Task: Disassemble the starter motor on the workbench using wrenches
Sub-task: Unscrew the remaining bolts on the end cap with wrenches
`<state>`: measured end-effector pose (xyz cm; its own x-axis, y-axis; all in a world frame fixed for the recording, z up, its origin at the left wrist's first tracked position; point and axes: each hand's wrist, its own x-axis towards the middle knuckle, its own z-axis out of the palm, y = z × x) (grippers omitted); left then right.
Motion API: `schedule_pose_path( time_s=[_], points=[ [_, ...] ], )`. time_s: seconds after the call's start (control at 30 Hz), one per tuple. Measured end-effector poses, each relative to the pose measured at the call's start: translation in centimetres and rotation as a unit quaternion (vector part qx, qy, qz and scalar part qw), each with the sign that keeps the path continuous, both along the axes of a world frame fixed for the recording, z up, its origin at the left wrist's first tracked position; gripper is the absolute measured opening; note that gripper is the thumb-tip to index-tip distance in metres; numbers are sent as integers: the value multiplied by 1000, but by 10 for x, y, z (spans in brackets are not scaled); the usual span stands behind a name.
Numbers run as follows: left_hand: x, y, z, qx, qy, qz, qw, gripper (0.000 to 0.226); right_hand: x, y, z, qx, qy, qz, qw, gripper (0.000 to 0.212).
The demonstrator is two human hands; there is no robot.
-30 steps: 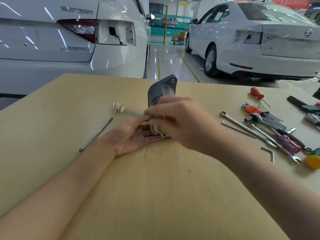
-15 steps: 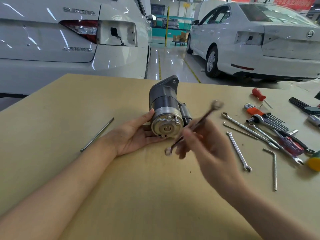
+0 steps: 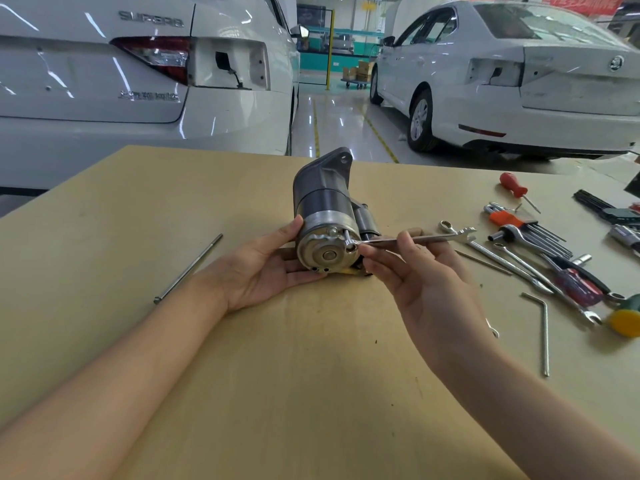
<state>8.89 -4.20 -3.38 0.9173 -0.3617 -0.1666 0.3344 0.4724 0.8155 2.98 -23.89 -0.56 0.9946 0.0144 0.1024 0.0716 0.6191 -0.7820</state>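
**Fitting a wrench to the starter motor's end cap**

Lying on its side near the middle of the workbench [image 3: 104,237], the starter motor [image 3: 327,220] points its shiny round end cap toward the camera, while its dark mounting flange points away toward the cars. The left hand [image 3: 266,268] cradles it from the left: palm up on the bench, fingers straight under the cap and thumb pressed against the cap's edge, so the hand supports the motor with relaxed fingers instead of closing around it.

The right hand [image 3: 426,285] pinches a slim combination wrench [image 3: 412,240] between thumb and fingertips, near the middle of the shank. The wrench lies almost level. Its ring end sits at a bolt on the right side of the end cap, and its open end points right, toward the other tools.

A long thin metal rod [image 3: 188,268] lies to the left of the left forearm, well apart from the motor. To the right of the motor is a scatter of tools: a red-handled screwdriver [image 3: 512,187], an orange holder of hex keys [image 3: 509,220], several more wrenches [image 3: 512,265], a loose bent hex key [image 3: 543,330] nearer the camera, and a yellow round object [image 3: 625,322] at the right edge.

Beyond the bench, two white cars stand tail-on, one on the left [image 3: 138,81] and one on the right [image 3: 519,81], with a glossy floor between them.
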Motion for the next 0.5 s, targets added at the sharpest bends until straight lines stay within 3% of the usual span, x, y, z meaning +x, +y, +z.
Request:
schedule_pose_path(
  time_s=[0.13, 0.23, 0.37, 0.43, 0.5],
  points=[
    [0, 1, -1, -1, -4, 2, 1000, 99, -2, -2, -1, -26, -37, -9, 999, 8],
    [1, 1, -2, -8, -5, 1, 1000, 97, -1, -3, -1, -155, -149, -47, 976, 8],
    [1, 1, -4, -9, -10, -4, 1000, 89, 11, -6, 22, -403, -305, -53, 861, 11],
    [1, 2, -4, -9, -10, -4, 1000, 76, 21, -4, 39, -515, -347, -11, 784, 5],
    [2, 2, -4, -6, -11, 4, 1000, 54, 30, 7, 55, -601, -406, 13, 689, 13]
  ],
)
